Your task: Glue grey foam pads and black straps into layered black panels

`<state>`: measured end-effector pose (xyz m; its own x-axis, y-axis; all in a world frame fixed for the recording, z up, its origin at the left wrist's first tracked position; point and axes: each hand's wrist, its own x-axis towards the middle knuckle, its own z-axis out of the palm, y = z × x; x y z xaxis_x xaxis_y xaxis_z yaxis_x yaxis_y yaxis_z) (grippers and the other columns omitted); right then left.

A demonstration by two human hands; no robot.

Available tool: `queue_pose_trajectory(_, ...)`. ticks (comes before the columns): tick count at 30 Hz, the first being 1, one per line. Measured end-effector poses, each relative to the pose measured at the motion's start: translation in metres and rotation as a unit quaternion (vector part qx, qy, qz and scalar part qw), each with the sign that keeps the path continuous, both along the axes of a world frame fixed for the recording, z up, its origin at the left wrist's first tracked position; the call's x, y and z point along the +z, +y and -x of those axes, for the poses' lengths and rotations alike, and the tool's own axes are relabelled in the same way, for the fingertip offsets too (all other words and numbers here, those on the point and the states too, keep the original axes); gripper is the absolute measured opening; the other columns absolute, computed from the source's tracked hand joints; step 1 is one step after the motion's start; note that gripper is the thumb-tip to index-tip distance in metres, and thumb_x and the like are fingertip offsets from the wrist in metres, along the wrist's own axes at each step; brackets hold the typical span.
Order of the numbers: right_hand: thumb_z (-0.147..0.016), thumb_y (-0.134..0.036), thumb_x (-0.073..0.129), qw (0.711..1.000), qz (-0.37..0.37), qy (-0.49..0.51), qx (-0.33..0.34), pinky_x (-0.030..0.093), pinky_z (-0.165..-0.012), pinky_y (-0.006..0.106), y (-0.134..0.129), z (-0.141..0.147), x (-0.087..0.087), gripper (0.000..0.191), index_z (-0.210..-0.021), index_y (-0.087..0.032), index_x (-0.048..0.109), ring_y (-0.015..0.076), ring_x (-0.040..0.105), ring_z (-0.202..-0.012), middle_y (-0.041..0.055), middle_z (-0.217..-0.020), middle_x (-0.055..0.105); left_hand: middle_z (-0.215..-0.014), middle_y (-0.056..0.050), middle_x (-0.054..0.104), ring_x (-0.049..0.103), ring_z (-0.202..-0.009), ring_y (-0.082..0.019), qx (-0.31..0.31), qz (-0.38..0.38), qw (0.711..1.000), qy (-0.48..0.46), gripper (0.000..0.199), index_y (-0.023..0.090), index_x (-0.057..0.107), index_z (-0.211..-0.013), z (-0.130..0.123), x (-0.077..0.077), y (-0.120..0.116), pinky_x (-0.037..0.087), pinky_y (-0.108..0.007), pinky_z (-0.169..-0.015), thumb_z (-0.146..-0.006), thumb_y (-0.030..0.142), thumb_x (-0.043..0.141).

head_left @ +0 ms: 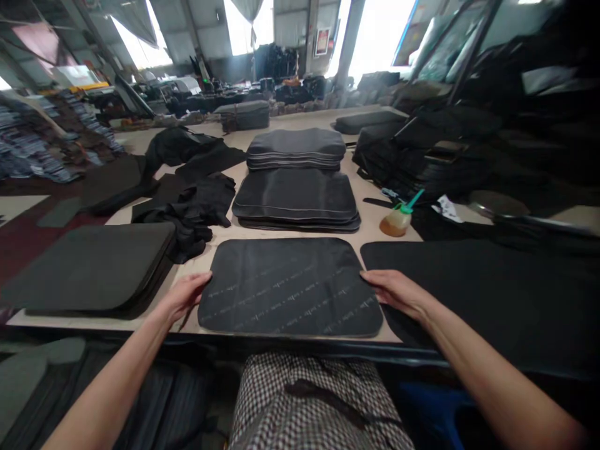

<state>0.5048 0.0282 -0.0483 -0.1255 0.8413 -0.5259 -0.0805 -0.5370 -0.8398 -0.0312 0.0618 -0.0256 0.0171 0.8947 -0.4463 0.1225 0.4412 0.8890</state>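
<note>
A black rounded-corner panel point(285, 287) with rows of faint printed lettering lies flat at the front of the table, before my body. My left hand point(190, 294) grips its left edge, thumb on top and fingers mostly hidden. At the opposite edge, my right hand point(387, 290) holds it the same way. Directly behind is a stack of similar dark panels point(295, 197), and beyond that a second stack point(295, 147). Another pile of dark panels point(94, 265) sits left of my left hand. A large dark sheet point(492, 287) lies beside my right hand.
Crumpled black fabric point(192, 209) lies behind the left pile. A glue bottle with a green nozzle point(397, 220) stands at the right, near a dark bag-like heap point(422, 156). The table's front edge point(300, 347) runs just before my lap.
</note>
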Motion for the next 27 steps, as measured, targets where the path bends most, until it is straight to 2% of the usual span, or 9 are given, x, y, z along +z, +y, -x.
queue_pose_trajectory(3, -0.082, -0.038, 0.083, 0.998, 0.001, 0.061, -0.011, 0.06, -0.072, 0.026, -0.021, 0.011, -0.001, 0.025, -0.09, -0.015, 0.077, 0.0201, 0.073, -0.079, 0.0109, -0.091, 0.078, -0.09, -0.015, 0.078, 0.074, -0.071, -0.022, 0.016, 0.076, 0.994, -0.076, 0.036, 0.012, 0.072, -0.092, -0.014, 0.002, -0.024, 0.063, -0.03, -0.065, -0.071, 0.037, 0.089)
queue_pose_trajectory(6, -0.083, -0.038, 0.083, 0.996, -0.047, 0.058, -0.038, 0.06, -0.073, 0.027, -0.028, 0.023, 0.01, 0.027, -0.097, -0.016, 0.077, 0.0213, 0.074, -0.081, 0.01, -0.093, 0.079, -0.09, -0.015, 0.079, 0.075, -0.068, -0.022, 0.026, 0.066, 0.994, -0.083, 0.033, 0.011, 0.072, -0.095, -0.028, 0.015, -0.028, 0.064, -0.03, -0.065, -0.072, 0.029, 0.089)
queue_pose_trajectory(9, -0.087, -0.04, 0.079, 0.993, -0.092, 0.075, -0.026, 0.06, -0.083, 0.032, -0.033, 0.028, 0.037, 0.032, -0.109, -0.017, 0.076, 0.0241, 0.075, -0.09, 0.0102, -0.104, 0.079, -0.096, -0.013, 0.08, 0.076, -0.072, -0.022, 0.018, 0.032, 0.995, -0.088, 0.037, 0.013, 0.073, -0.103, -0.035, 0.041, -0.025, 0.065, -0.029, -0.067, -0.074, 0.03, 0.088)
queue_pose_trajectory(12, -0.088, -0.04, 0.078, 0.991, -0.099, 0.084, -0.021, 0.06, -0.092, 0.038, -0.036, 0.025, 0.074, 0.037, -0.118, -0.02, 0.074, 0.0285, 0.074, -0.101, 0.011, -0.116, 0.076, -0.103, -0.01, 0.08, 0.077, -0.078, -0.022, -0.003, 0.013, 0.996, -0.093, 0.044, 0.019, 0.073, -0.113, -0.038, 0.075, -0.017, 0.065, -0.031, -0.071, -0.075, 0.032, 0.088)
queue_pose_trajectory(14, -0.086, -0.039, 0.08, 0.991, -0.101, 0.08, -0.033, 0.061, -0.093, 0.04, -0.033, 0.021, 0.098, 0.039, -0.12, -0.022, 0.073, 0.0308, 0.073, -0.104, 0.0106, -0.121, 0.075, -0.102, -0.009, 0.08, 0.077, -0.077, -0.022, -0.009, -0.004, 0.996, -0.089, 0.045, 0.021, 0.074, -0.114, -0.041, 0.097, -0.004, 0.065, -0.031, -0.07, -0.073, 0.033, 0.088)
queue_pose_trajectory(17, -0.081, -0.04, 0.083, 0.989, -0.127, 0.054, -0.053, 0.063, -0.09, 0.041, -0.012, 0.009, 0.124, 0.04, -0.118, -0.027, 0.073, 0.0322, 0.074, -0.103, 0.009, -0.12, 0.075, -0.096, -0.009, 0.08, 0.075, -0.07, -0.021, -0.012, -0.042, 0.996, -0.082, 0.042, 0.022, 0.076, -0.108, -0.048, 0.122, 0.03, 0.064, -0.029, -0.064, -0.069, 0.032, 0.09)
queue_pose_trajectory(20, -0.081, -0.045, 0.082, 0.981, -0.185, 0.002, -0.064, 0.063, -0.088, 0.04, 0.031, -0.005, 0.134, 0.04, -0.115, -0.026, 0.073, 0.0314, 0.074, -0.1, 0.0092, -0.117, 0.076, -0.092, -0.008, 0.079, 0.073, -0.067, -0.019, -0.033, -0.098, 0.991, -0.079, 0.04, 0.019, 0.076, -0.102, -0.061, 0.135, 0.085, 0.062, -0.027, -0.061, -0.068, 0.033, 0.09)
queue_pose_trajectory(23, -0.079, -0.048, 0.081, 0.965, -0.245, -0.043, -0.076, 0.062, -0.088, 0.039, 0.095, -0.019, 0.13, 0.04, -0.108, -0.02, 0.073, 0.0311, 0.074, -0.099, 0.0122, -0.112, 0.077, -0.091, -0.008, 0.078, 0.072, -0.066, -0.018, -0.059, -0.162, 0.983, -0.06, 0.042, 0.016, 0.073, -0.1, -0.078, 0.137, 0.154, 0.061, -0.03, -0.063, -0.067, 0.036, 0.089)
queue_pose_trajectory(27, -0.077, -0.043, 0.082, 0.946, -0.293, -0.077, -0.117, 0.061, -0.086, 0.035, 0.185, -0.027, 0.118, 0.031, -0.093, -0.017, 0.073, 0.0261, 0.074, -0.091, 0.0119, -0.098, 0.078, -0.082, -0.01, 0.076, 0.071, -0.069, -0.023, -0.084, -0.249, 0.96, 0.1, 0.042, 0.013, 0.068, -0.097, -0.108, 0.128, 0.235, 0.061, -0.04, -0.068, -0.075, 0.047, 0.078)
